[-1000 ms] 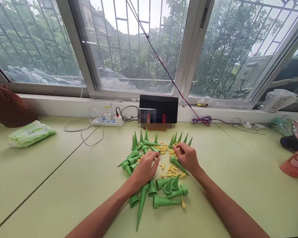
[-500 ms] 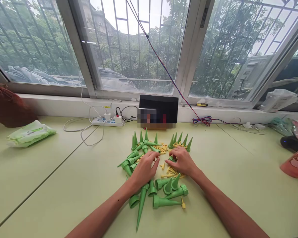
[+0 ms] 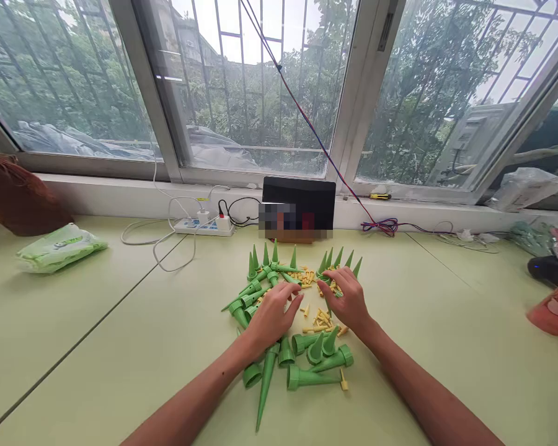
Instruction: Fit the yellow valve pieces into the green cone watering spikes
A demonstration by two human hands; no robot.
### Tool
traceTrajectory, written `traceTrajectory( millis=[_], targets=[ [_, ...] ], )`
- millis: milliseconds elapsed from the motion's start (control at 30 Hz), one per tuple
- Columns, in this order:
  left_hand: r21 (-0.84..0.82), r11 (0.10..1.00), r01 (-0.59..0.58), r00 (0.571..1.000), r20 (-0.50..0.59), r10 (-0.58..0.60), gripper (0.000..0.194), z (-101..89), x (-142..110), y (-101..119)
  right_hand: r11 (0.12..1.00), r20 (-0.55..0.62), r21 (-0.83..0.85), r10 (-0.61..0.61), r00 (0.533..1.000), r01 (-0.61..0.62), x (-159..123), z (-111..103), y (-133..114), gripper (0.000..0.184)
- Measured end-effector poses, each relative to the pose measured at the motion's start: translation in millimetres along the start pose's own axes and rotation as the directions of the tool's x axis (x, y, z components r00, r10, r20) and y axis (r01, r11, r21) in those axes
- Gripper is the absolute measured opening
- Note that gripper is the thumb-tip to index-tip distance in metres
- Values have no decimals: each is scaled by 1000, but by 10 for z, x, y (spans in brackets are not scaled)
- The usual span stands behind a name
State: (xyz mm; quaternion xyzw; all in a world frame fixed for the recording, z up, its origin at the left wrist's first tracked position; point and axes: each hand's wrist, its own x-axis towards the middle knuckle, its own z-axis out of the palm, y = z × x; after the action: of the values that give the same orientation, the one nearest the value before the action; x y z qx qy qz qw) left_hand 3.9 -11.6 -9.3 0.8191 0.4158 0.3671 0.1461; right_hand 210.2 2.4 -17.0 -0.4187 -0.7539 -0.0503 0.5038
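My right hand (image 3: 347,299) is closed around a green plastic spike (image 3: 329,308), its narrow tip pointing down and its wide end near the fingertips. My left hand (image 3: 275,313) hovers over the left group of spikes, fingers curled toward the thumb; whatever is between them, if anything, is hidden. Green spikes with wide caps (image 3: 251,297) lie heaped beside the left hand. Nearer to me lie more green spikes (image 3: 314,379), some standing tip up. Small yellow nozzle-like pieces (image 3: 322,321) are scattered below the right hand, and another yellow pile (image 3: 308,277) sits between the hands.
Upright green spikes (image 3: 338,257) form a row behind my right hand. A dark-screened tablet (image 3: 300,204) stands against the wall. To the left are a power strip (image 3: 204,228) with cables and a wipes pack (image 3: 61,249). A red cup (image 3: 555,308) stands at the right.
My right hand has risen and turned slightly, and the green spike in it now hangs tip down in plain sight. My left hand has barely moved.
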Motion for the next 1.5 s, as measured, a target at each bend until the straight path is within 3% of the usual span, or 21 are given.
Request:
traceTrajectory(
  millis=[133,300,633,867,1033,1167,1300,1400,1500],
  targets=[
    [-40,999,0,1000,-16,-1,19,0,-6,-5,998,-75,35,-47,996,49,-14,9,-61,13],
    [-56,997,-46,999,-5,46,28,-5,-25,0,989,-88,92,-104,991,112,-16,8,-140,18],
    [-81,989,-125,992,4,126,32,-25,-23,22,962,60,232,-162,985,144,-67,41,-159,33],
    [-101,986,-132,991,-25,130,26,-7,-29,8,964,104,259,-92,990,62,-77,49,-167,34],
    [-172,984,-42,993,-112,23,27,11,9,-13,977,62,211,7,998,-20,-59,51,-100,23],
    [-353,932,80,976,-163,-146,30,28,46,-35,987,238,155,-73,969,36,-56,68,-6,10],
    [-530,833,158,953,-138,-269,34,13,73,-20,990,399,128,-107,911,60,-89,113,54,11],
    [-603,775,187,940,-120,-320,36,-11,85,5,992,447,113,-96,890,50,-105,137,76,11],
    [-622,756,202,928,-126,-352,38,-28,93,22,1000,422,31,-14,906,1,-99,133,98,8]
  ],
)
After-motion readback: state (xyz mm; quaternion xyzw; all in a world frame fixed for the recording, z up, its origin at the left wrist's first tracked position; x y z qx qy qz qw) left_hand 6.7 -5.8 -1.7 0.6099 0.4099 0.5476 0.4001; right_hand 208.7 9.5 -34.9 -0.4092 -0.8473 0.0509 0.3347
